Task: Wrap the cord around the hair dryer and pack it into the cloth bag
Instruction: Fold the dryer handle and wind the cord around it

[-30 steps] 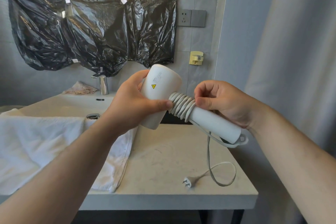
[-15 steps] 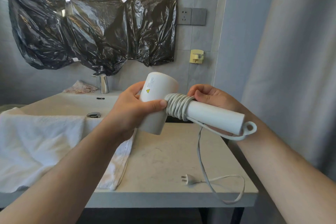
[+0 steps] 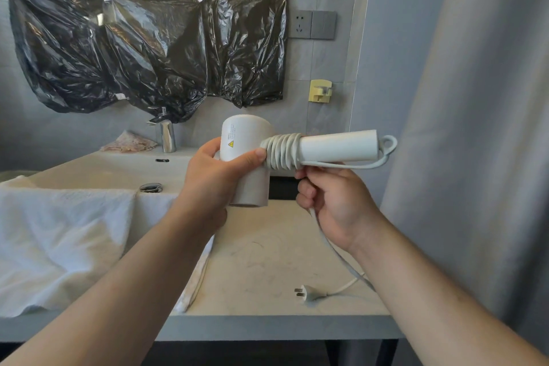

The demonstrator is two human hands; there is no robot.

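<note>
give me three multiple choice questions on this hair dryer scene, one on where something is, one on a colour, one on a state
1. Where does the plug lie?
A) on the countertop
B) in the sink
C) on the towel

2. What colour is the wall holder below the socket?
A) red
B) yellow
C) black

3. How far is the cord wound on the hair dryer?
A) not at all
B) partly, round the handle
C) fully

Answers:
1 A: the plug rests on the stone top near its front edge.
2 B: it shows pale yellow against the grey tiles.
3 B: coils cover the part of the handle next to the head, while the right hand grips the loose rest.
</note>
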